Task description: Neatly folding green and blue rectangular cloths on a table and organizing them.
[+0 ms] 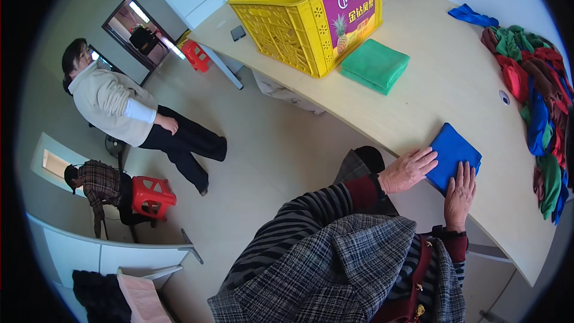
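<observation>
A blue cloth [449, 154], folded into a flat rectangle, lies at the near edge of the pale table. My left hand [409, 170] rests with its fingertips on the cloth's left side, fingers stretched out. On the cloth's near right part lies my right hand [460, 196], its fingers flat and extended. Neither hand grips anything. Farther along the table, a folded green cloth [376, 66] sits beside a yellow plastic crate [287, 30]. The inside bottom of the crate is hidden from here.
A heap of crumpled red, blue, green and brown cloths [538, 90] covers the table's right side. Loose blue cloths [472, 15] lie at the back. A phone-like dark object [238, 33] is left of the crate. Two people and red stools [153, 197] are at left.
</observation>
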Demonstrator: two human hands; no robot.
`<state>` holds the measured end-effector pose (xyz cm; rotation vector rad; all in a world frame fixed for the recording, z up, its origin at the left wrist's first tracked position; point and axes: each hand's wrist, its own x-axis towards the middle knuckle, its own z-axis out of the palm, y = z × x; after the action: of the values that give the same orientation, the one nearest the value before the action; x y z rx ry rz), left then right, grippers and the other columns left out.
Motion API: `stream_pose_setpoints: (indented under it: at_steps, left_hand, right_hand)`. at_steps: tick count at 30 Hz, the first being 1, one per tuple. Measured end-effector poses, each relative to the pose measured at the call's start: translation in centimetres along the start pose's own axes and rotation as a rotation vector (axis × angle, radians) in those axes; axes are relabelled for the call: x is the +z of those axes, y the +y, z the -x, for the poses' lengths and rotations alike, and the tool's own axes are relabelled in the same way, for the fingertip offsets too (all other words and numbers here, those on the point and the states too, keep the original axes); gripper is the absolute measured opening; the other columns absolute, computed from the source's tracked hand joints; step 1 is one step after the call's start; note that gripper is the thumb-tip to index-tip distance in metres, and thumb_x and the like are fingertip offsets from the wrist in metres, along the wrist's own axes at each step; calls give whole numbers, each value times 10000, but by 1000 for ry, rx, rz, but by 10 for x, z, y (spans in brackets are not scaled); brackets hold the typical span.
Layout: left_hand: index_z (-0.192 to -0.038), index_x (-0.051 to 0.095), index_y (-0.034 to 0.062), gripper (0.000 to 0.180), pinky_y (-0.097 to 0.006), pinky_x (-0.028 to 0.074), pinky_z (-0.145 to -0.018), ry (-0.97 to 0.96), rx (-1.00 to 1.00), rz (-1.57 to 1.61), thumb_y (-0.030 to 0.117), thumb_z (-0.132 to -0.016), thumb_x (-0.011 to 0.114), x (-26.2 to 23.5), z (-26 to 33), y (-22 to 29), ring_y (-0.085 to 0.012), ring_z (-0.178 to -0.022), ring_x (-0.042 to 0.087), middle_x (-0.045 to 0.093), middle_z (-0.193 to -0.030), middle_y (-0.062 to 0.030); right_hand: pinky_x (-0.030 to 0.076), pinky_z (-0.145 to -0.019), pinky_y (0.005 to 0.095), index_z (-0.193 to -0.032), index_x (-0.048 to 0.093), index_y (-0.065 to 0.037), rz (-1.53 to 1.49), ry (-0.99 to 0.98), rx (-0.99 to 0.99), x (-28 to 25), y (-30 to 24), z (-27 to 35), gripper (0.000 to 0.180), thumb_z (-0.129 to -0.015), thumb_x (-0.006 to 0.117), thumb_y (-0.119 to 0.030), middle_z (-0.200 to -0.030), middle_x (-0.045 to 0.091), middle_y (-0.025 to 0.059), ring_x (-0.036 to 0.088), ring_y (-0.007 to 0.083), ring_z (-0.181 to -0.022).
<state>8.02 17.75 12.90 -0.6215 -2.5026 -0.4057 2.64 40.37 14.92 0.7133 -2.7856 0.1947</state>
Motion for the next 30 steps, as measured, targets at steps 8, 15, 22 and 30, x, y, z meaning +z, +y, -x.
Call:
stream_pose_setpoints:
  at_steps: [8,15,22,30]
  left_hand:
    - [-1363,557,-1,509,-429,341,-1180,4,2,-52,174,-892,640,1,7,6,-310,-1444,379,471,-1492,-150]
    - [-1339,583,1,485,-410,350,-1178,18,9,-61,159,-887,664,0,0,9,-299,-1424,418,509,-1467,-146]
    - [-1309,599,0,474,-410,393,-1133,-13,-26,37,144,-868,696,-20,-6,10,-306,-1370,472,545,-1419,-156]
    - [-1369,561,8,510,-448,348,-1155,-55,-59,114,334,-978,598,-2,-82,16,-323,-1413,421,502,-1480,-160]
  right_hand:
    - [191,-1232,472,-1560,337,-81,210,44,110,-23,28,1,550,-1051,460,-245,-1624,326,127,237,319,-1527]
    - [219,-1215,498,-1510,425,-67,-25,38,48,5,-18,-24,563,-1022,518,-332,-1580,398,153,308,337,-1494]
    - [208,-1218,506,-1508,425,-69,-62,44,25,0,-18,-26,568,-1029,481,-370,-1581,389,155,301,348,-1491]
    - [218,-1215,511,-1497,447,-66,-82,62,5,-5,-6,-11,582,-1017,483,-392,-1571,403,163,312,353,-1484]
